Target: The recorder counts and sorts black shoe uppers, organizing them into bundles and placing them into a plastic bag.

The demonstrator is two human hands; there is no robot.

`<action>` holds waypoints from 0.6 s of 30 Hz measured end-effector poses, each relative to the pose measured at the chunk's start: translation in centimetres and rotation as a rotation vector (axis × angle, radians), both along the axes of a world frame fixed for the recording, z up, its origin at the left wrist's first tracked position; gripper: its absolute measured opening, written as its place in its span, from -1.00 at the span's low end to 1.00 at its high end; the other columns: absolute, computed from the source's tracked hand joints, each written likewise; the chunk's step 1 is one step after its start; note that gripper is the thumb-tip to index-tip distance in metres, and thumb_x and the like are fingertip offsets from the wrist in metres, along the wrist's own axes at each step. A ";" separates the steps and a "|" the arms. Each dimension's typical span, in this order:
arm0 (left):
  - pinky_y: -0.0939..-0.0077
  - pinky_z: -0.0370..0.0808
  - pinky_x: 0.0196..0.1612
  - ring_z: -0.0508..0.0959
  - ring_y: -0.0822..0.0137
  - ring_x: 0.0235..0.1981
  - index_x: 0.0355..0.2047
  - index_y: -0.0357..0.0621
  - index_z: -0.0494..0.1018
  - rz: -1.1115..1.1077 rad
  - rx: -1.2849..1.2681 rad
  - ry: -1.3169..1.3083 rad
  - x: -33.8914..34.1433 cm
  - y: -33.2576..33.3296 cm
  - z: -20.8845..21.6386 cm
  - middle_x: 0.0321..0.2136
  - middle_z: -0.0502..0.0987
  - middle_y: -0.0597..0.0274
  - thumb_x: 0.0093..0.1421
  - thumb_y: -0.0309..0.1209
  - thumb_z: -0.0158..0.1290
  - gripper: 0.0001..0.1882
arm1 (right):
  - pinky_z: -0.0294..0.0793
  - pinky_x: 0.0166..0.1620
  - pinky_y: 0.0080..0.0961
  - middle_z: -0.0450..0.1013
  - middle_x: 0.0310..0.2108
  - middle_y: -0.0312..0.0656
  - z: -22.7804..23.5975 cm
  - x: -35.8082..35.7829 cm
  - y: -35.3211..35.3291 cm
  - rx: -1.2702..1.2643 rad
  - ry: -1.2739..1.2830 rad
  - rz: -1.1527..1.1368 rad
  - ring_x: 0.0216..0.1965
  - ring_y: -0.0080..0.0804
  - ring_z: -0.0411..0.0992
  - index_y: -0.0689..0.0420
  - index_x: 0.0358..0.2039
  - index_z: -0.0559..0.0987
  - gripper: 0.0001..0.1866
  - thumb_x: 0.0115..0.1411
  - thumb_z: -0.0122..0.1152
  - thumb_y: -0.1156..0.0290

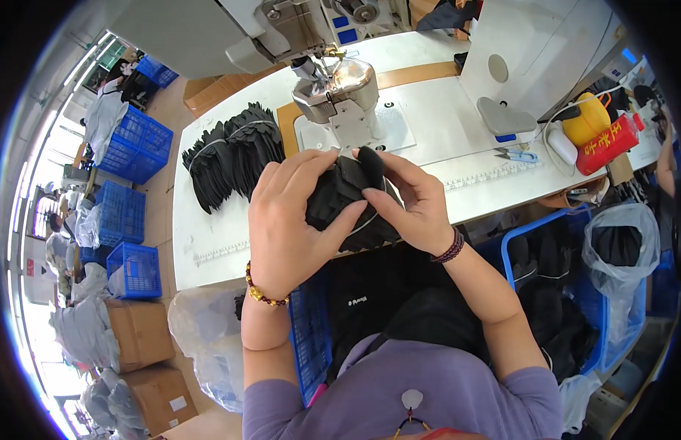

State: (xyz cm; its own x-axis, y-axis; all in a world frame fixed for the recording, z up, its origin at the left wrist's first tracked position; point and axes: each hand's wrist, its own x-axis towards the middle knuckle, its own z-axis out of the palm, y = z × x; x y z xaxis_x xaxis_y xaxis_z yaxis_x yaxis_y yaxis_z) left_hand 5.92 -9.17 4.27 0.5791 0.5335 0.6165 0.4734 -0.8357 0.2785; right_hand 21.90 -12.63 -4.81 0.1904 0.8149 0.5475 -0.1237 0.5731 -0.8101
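Head view: left hand (282,220) cupped round the left side of a black bundle (333,194), fingers over the far side, thumb along the near side. Right hand (417,205) grasping the right side, thumb and index pinching an upright black flap (370,169). Neither hand is free.

Bundle sits between the hands at the near edge of the white tabletop (208,231), on the near side of the sewing machine (348,103). Underside hidden; can't tell if it rests on the edge or is fully carried.

Handling guess: light, soft, fabric-like pieces stacked in layers. Each probably bends easily; the stack should be stiffer as a block. Not fragile, but layers could slide or fan out if squeezed at one end. Best hold: both sides, thumbs near, fingers far, even pressure. Single piece: pinch by its free edge, as the right hand does.

Similar tied stacks (230,150) lie left on the tabletop, pale ties round them; judging by those, grip near the tie. Snips (518,155) lie to the right, well apart.
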 end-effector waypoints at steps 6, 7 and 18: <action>0.37 0.42 -0.24 0.48 0.12 -0.37 -0.23 -0.25 0.47 -0.005 -0.070 -0.021 -0.1 1.2 -0.1 -0.28 0.54 0.09 -0.21 -0.43 0.28 -0.55 | 0.43 -0.12 -0.48 0.48 -0.22 0.03 -0.5 0.3 0.5 0.031 -0.316 -0.186 -0.19 -0.25 0.49 0.23 0.02 0.40 -0.58 0.12 0.15 0.47; 0.38 0.42 -0.24 0.48 0.12 -0.36 -0.24 -0.24 0.48 -0.005 -0.065 -0.024 -0.1 1.2 -0.1 -0.29 0.54 0.10 -0.21 -0.43 0.28 -0.55 | 0.45 -0.14 -0.44 0.48 -0.23 0.06 -0.5 0.3 0.5 0.078 -0.439 -0.281 -0.20 -0.16 0.50 0.23 0.04 0.38 -0.56 0.13 0.14 0.48; 0.43 0.44 -0.25 0.49 0.18 -0.36 -0.25 -0.21 0.50 0.063 -0.139 -0.053 -0.4 2.0 -0.7 -0.33 0.55 0.14 -0.21 -0.43 0.29 -0.57 | 0.47 -0.30 -0.40 0.50 -0.36 0.03 -2.2 1.2 0.7 0.049 -0.202 -0.316 -0.32 -0.16 0.53 0.23 0.00 0.35 -0.63 0.18 0.09 0.44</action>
